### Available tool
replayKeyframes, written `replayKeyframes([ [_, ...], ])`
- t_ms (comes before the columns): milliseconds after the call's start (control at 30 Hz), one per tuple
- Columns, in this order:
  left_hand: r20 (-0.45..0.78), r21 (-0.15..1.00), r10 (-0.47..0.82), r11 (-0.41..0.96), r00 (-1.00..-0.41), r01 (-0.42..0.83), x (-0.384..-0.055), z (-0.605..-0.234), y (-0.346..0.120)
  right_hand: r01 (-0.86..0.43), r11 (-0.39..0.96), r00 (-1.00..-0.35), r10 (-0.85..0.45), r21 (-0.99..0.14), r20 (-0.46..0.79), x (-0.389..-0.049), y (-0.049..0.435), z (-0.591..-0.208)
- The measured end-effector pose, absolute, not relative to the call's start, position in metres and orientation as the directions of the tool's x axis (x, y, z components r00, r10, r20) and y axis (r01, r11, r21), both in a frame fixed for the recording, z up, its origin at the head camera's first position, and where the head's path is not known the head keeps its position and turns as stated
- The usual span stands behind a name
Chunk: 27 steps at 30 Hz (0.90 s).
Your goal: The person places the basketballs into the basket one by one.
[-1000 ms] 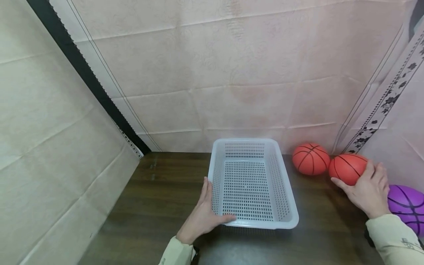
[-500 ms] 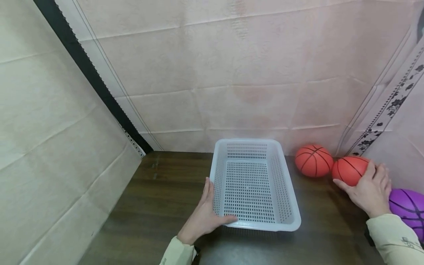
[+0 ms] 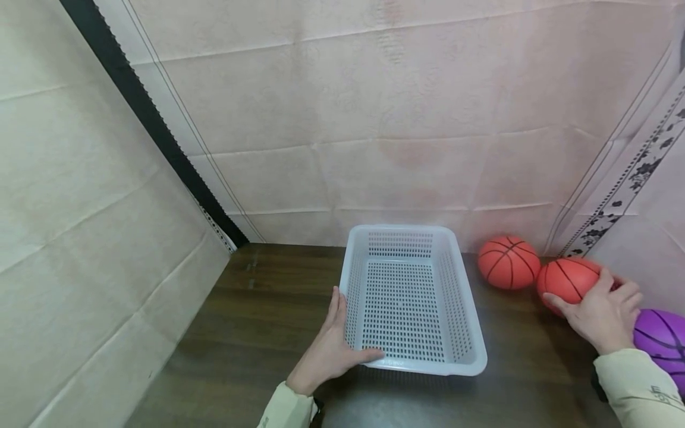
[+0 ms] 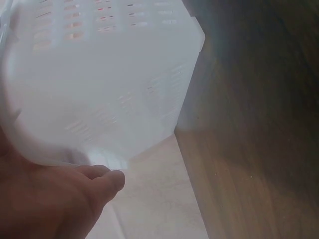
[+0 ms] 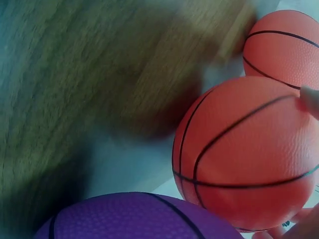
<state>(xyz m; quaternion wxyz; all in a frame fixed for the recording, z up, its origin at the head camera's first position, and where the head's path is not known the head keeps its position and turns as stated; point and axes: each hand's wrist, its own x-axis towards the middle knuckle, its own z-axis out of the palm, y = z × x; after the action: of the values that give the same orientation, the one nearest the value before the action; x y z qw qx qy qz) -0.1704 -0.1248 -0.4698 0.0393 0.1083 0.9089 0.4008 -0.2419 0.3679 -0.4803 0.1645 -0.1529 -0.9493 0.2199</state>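
Note:
A white perforated plastic basket (image 3: 404, 309) stands on the dark wooden table in the head view. My left hand (image 3: 329, 351) holds its near left corner, the thumb over the near rim and the fingers along the left side. In the left wrist view the fingers (image 4: 107, 184) lie at the rim of the basket (image 4: 99, 84). To the right, my right hand (image 3: 607, 312) grips a small red basketball (image 3: 567, 282), thumb on its near left and fingers over its right side. That ball (image 5: 244, 154) fills much of the right wrist view.
A second red basketball (image 3: 508, 262) sits left of the gripped one, by the back wall. A purple basketball (image 3: 660, 345), partly hidden by the right sleeve, lies at the far right. Pale cloth-covered walls (image 3: 407, 131) bound the table (image 3: 257, 333) at the back and sides.
My right hand and the red basketball in it have shifted slightly right and nearer. The left hand keeps its hold on the basket. The whole head view has shifted a little.

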Motion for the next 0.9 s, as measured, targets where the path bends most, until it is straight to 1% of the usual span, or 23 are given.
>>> replayKeyframes([
  [133,0.016,0.737,0.231,0.655,-0.973,0.168,-0.17,-0.469,-0.125,0.219,0.86,-0.886,0.373,-0.461,0.275,-0.242,0.367,-0.483],
  [367,0.009,0.738,0.237,0.654,-0.972,0.166,-0.169,-0.467,-0.125,0.16,0.849,-0.906,0.329,-0.504,0.266,-0.24,0.365,-0.49],
  [567,0.012,0.745,0.237,0.646,-0.971,0.167,-0.169,-0.466,-0.126,0.096,0.875,-0.912,0.268,-0.475,0.311,-0.24,0.364,-0.49],
  [633,0.016,0.75,0.239,0.639,-0.971,0.169,-0.168,-0.466,-0.126,0.099,0.875,-0.914,0.268,-0.473,0.304,-0.241,0.363,-0.49],
  [900,0.024,0.748,0.236,0.641,-0.971,0.174,-0.169,-0.469,-0.125,0.13,0.841,-0.916,0.305,-0.525,0.262,-0.24,0.361,-0.49],
])
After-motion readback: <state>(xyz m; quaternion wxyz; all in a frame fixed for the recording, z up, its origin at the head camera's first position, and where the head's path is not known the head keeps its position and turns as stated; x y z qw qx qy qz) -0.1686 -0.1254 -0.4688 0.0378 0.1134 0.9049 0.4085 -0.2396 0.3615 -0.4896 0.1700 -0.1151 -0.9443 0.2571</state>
